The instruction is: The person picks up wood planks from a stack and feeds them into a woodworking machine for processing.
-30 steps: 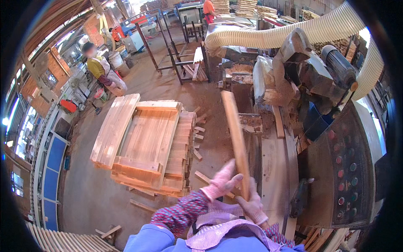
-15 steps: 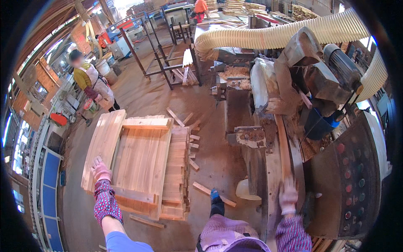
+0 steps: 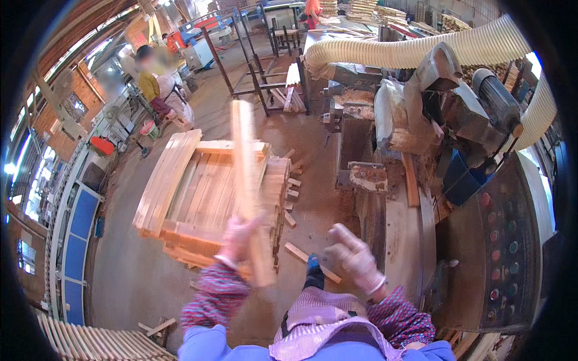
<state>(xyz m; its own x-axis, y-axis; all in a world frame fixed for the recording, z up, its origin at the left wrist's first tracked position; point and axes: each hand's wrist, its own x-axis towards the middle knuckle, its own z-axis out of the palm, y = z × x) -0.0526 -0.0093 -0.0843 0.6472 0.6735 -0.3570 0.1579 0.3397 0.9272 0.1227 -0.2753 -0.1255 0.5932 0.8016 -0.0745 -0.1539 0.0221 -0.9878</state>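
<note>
My gloved left hand (image 3: 238, 239) grips a pale wooden plank (image 3: 244, 159) near its lower end. The plank stands out lengthwise ahead of me, smeared by motion, in front of the wood stack (image 3: 201, 192). Away from the plank, my gloved right hand (image 3: 359, 257) is held in the air with its fingers apart and nothing in them. It lies between the stack and the machine's bed (image 3: 402, 240). A reddish wooden strip (image 3: 411, 186) rests on that bed, its far end hidden under the machine.
To the right stand a woodworking machine with a motor (image 3: 497, 99), a ribbed hose (image 3: 421, 53) and a button panel (image 3: 497, 246). Offcuts (image 3: 313, 262) lie on the floor near my foot. A person (image 3: 159, 90) stands at far left, beyond the stack. A metal rack (image 3: 259, 84) is ahead.
My left hand has lifted a plank off the stack and brought it rightward. My right hand has left the strip on the machine bed and moved left. The strip has slid farther into the machine.
</note>
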